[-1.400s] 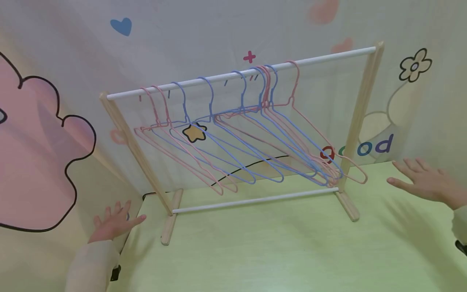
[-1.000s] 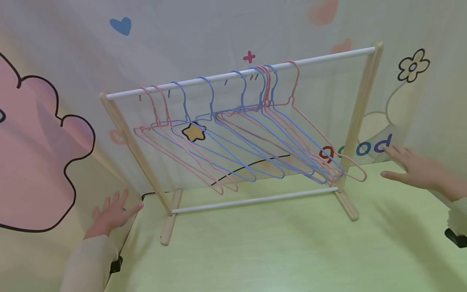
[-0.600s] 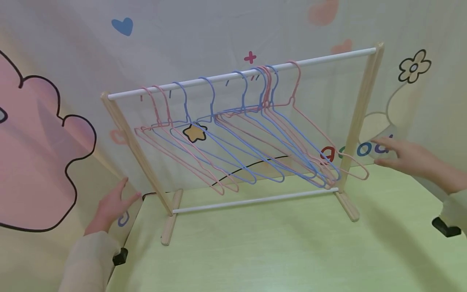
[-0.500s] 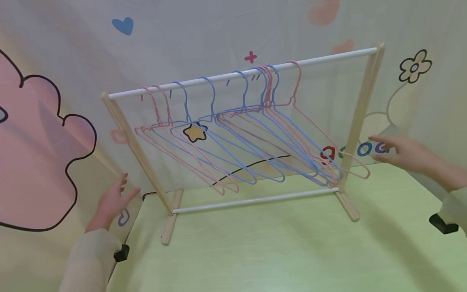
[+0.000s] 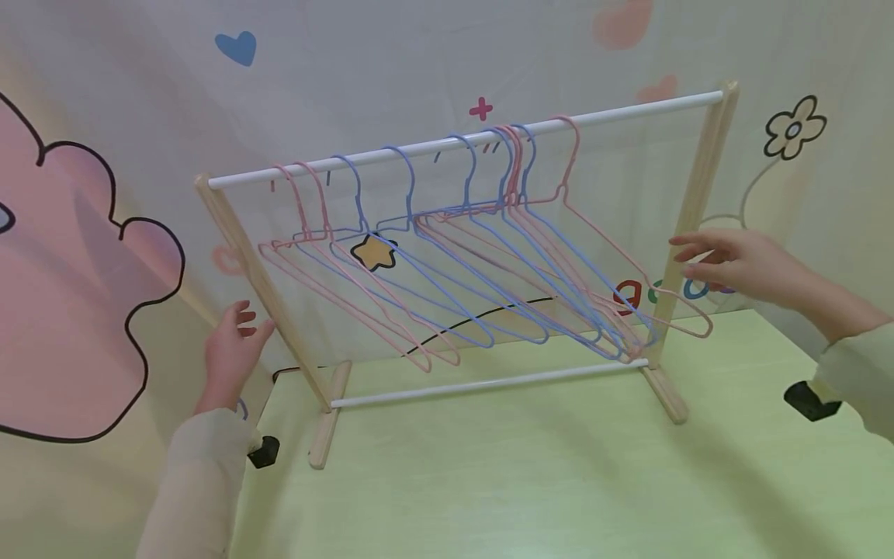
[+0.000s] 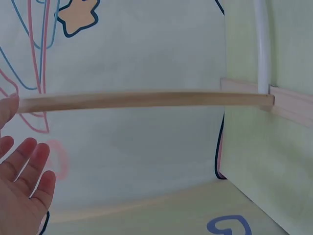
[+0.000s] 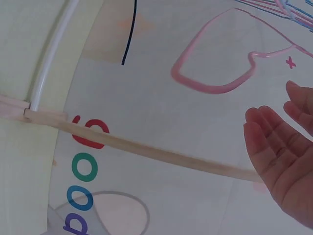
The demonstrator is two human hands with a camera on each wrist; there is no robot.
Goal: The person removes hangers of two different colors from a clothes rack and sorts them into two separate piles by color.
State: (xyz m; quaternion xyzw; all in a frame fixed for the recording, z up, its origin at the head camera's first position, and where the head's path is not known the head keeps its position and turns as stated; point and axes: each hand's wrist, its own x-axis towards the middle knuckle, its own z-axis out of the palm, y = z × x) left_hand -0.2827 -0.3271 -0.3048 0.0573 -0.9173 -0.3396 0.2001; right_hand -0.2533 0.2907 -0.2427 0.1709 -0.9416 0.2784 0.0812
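A small garment rack stands ahead of me, with a white top rail [image 5: 649, 108] between wooden posts. Several pink wire hangers [image 5: 576, 147] and blue wire hangers [image 5: 412, 175] hang from the rail. My left hand [image 5: 233, 349] is beside the left post [image 5: 232, 233], fingers loosely bent; in the left wrist view its thumb overlaps the post, and contact cannot be told. On the other side, my right hand [image 5: 747, 260] has its fingertips in front of the right post [image 5: 704, 171]; whether they touch it is unclear. Neither hand holds anything.
The rack's wooden feet [image 5: 663, 394] rest on a pale green tabletop [image 5: 489, 481], joined by a lower white bar [image 5: 489, 383]. A printed curtain [image 5: 391, 70] hangs close behind. Black wrist devices [image 5: 810, 400] sit under both sleeves.
Both hands have moved up and inward toward the rack's posts, the right one further left. Their spread fingers have relaxed into a loose bend. The hangers have barely shifted.
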